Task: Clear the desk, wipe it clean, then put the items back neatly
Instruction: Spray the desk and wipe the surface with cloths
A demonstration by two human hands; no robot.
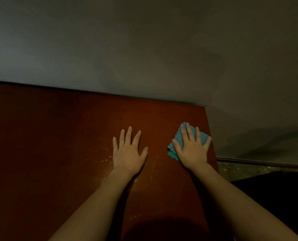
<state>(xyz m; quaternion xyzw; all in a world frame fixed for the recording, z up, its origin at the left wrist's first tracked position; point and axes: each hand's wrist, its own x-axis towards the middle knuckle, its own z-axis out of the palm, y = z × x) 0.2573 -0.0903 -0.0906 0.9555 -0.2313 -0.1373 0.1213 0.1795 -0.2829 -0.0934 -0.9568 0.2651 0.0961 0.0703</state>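
A reddish-brown desk top point(57, 145) fills the lower left of the head view. My left hand point(128, 151) lies flat on it with fingers spread, holding nothing. My right hand point(192, 146) presses flat with straight fingers on a folded teal cloth point(171, 150) near the desk's right edge. The cloth shows beyond the fingertips and to the left of the palm; the part under the hand is hidden. Faint pale smears mark the wood left of my left hand.
A grey wall point(144, 49) rises right behind the desk. The desk's right edge point(211, 136) runs just past my right hand. Beyond it the floor point(249, 169) and a dark object at the lower right are dimly lit.
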